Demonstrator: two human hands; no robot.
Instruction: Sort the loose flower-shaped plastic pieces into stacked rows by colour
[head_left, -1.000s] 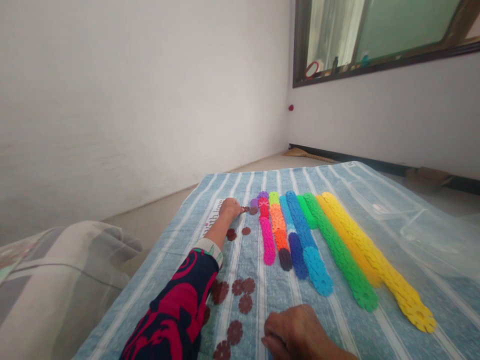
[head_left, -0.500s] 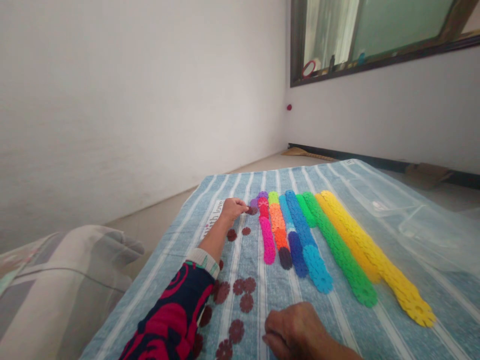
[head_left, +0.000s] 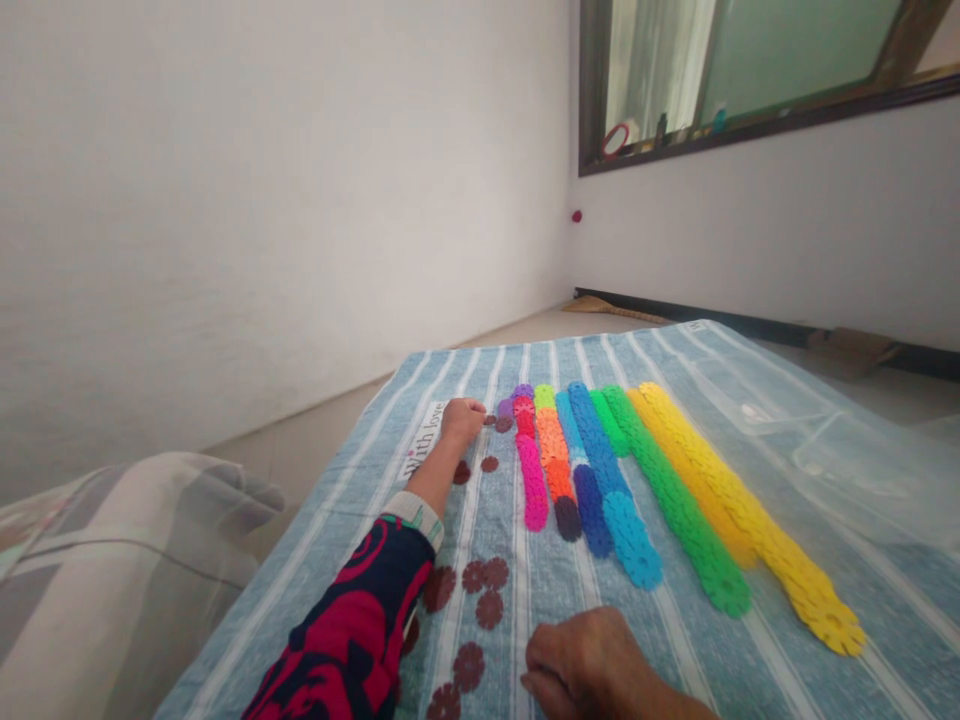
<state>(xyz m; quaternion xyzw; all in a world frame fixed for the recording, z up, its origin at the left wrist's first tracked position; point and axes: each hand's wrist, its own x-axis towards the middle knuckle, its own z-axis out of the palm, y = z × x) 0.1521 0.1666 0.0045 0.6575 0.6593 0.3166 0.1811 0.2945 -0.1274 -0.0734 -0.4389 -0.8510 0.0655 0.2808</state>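
My left hand [head_left: 462, 420] reaches out to the far end of the cloth, its fingertips pinched together at the edge of a small brown snowflake disc [head_left: 490, 420]. Just right of it, another brown disc [head_left: 504, 425] lies beside the purple discs [head_left: 506, 407]. In the near foreground my right hand [head_left: 589, 660] rests curled on the cloth; whatever its fingers may hold is hidden. Several loose brown discs [head_left: 469, 665] are scattered between my left sleeve and my right hand, and a few lie closer to the left wrist.
Overlapping rows of discs run across the striped cloth [head_left: 360, 460]: pink [head_left: 534, 490], orange [head_left: 553, 440], blue [head_left: 600, 440], green [head_left: 679, 500] and yellow [head_left: 750, 510]. A clear plastic bag [head_left: 862, 450] lies at the right. A draped grey striped cover [head_left: 150, 560] stands at the left.
My left hand has drawn slightly left from the brown disc near the purple ones, and that disc now lies on the cloth. A second brown disc shows at the fingertips. My right hand stays put.
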